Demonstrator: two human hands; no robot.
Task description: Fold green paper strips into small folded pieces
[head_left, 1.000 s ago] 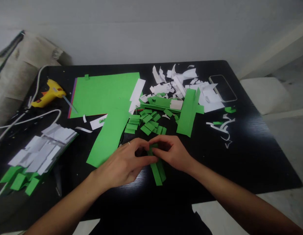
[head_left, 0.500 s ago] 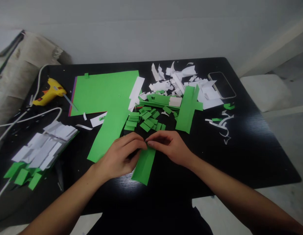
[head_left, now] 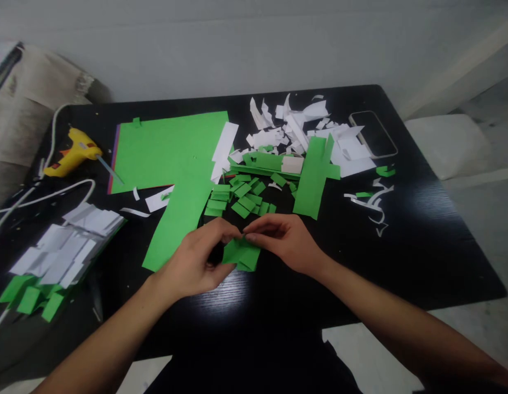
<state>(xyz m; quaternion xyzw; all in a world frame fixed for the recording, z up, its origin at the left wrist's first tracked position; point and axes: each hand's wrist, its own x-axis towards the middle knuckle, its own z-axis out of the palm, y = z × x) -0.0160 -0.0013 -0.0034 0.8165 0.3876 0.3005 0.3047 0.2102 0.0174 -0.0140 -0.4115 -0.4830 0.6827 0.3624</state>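
Between both hands is a creased green paper strip (head_left: 244, 255), held above the black table near its front edge. My left hand (head_left: 202, 257) is closed on its left side, thumb low and index finger at the top. At the strip's upper edge, my right hand (head_left: 284, 241) pinches with thumb and index finger. Just beyond the fingers lies a pile of small folded green paper pieces (head_left: 248, 203). A long green sheet (head_left: 178, 219) lies left of the pile, and a folded green strip (head_left: 311, 178) to its right.
On the left are a yellow glue gun (head_left: 75, 153) with a white cord and a layered white-and-green paper piece (head_left: 67, 249). White paper scraps (head_left: 295, 128) and a phone (head_left: 373, 134) lie at the back right. Curled trimmings (head_left: 375, 205) are on the right.
The green strip's lower end has come up, so the strip now looks shorter and bent between my hands. My left thumb has shifted lower along it. The view has moved slightly.
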